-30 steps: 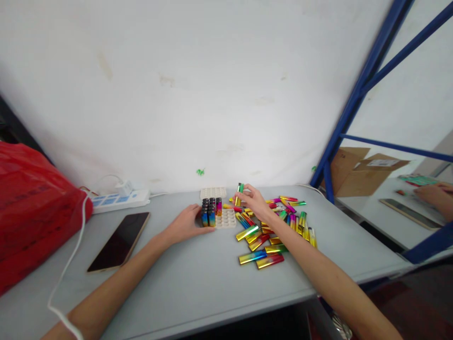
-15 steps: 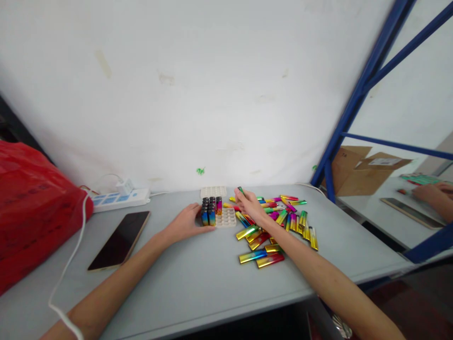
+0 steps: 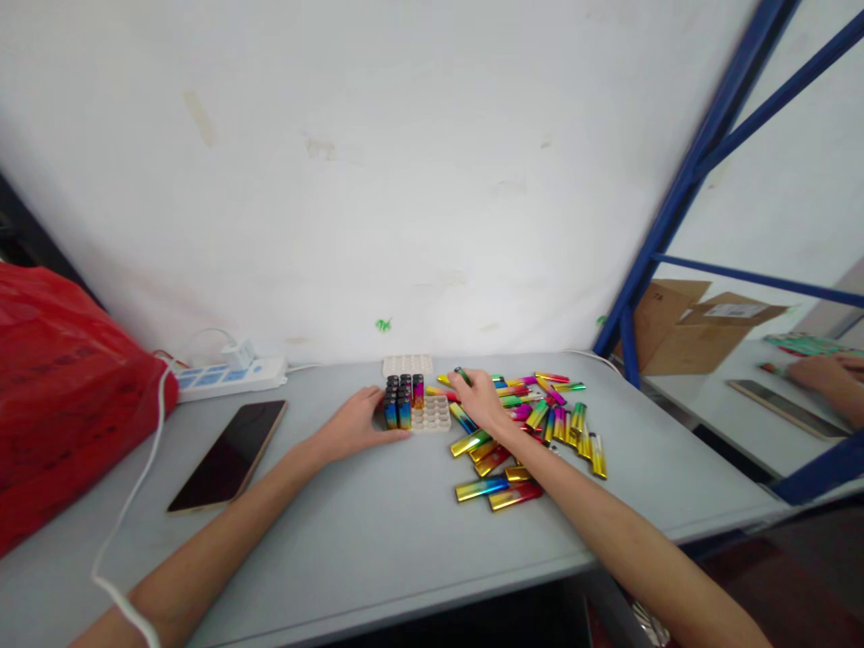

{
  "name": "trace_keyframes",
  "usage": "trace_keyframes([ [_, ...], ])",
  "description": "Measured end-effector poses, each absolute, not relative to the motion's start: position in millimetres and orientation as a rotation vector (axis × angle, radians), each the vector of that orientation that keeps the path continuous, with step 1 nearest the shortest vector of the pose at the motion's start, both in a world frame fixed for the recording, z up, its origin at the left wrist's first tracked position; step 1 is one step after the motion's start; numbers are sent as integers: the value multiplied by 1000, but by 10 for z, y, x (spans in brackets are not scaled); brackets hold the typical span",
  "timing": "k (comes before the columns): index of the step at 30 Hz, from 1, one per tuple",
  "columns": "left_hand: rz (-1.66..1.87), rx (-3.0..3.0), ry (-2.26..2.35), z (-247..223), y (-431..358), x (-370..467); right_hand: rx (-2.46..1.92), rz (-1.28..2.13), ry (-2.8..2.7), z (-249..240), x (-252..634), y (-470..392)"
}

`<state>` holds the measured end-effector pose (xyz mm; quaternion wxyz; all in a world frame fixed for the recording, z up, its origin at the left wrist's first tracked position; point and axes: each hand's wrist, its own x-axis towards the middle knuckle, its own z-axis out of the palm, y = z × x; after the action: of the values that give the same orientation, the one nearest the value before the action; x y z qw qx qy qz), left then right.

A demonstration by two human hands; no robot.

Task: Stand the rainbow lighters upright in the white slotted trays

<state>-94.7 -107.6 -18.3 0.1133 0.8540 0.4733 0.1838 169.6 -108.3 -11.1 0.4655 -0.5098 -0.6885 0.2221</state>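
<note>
Several shiny lighters (image 3: 404,412) stand upright in the left part of a white tray with holes (image 3: 434,415). My left hand (image 3: 355,425) rests at the tray's left side, thumb and fingers spread around its corner. Above the loose pile, my right hand (image 3: 476,396) is closed on a lighter (image 3: 463,375) with a green end, held tilted. Loose metallic lighters (image 3: 481,488) in yellow, red, blue, green and pink lie heaped right of the tray, partly hidden beneath my right hand and forearm. A second white tray (image 3: 407,364) lies behind the first.
A phone (image 3: 228,456) lies left of my left hand. Behind it is a power strip (image 3: 233,380) with a white cable. A red bag (image 3: 67,405) fills the far left. At right stand a blue frame (image 3: 665,225) and a cardboard box (image 3: 708,328); another person's hands (image 3: 830,373) show beyond.
My right hand has turned slightly and shifted a little down with its lighter. My left hand keeps its place at the tray.
</note>
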Motion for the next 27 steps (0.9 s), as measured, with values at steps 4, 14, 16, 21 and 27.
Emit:
trace_keyframes([
  [4,533,2489,1395,-164,-1086,-938,-1165,500,-1754,-92,1684,-1120],
  [14,567,2523,1346,-227,-1059,-972,-984,197,-2122,-102,1636,-1185],
  [16,572,2516,1349,-225,-1062,-969,-1026,216,-2127,-103,1627,-1197],
  [21,615,2517,1338,-220,-1071,-961,-1040,302,-2113,-118,1626,-1187],
  [27,616,2530,1345,-234,-1065,-964,-1034,416,-2096,-171,1628,-1153],
])
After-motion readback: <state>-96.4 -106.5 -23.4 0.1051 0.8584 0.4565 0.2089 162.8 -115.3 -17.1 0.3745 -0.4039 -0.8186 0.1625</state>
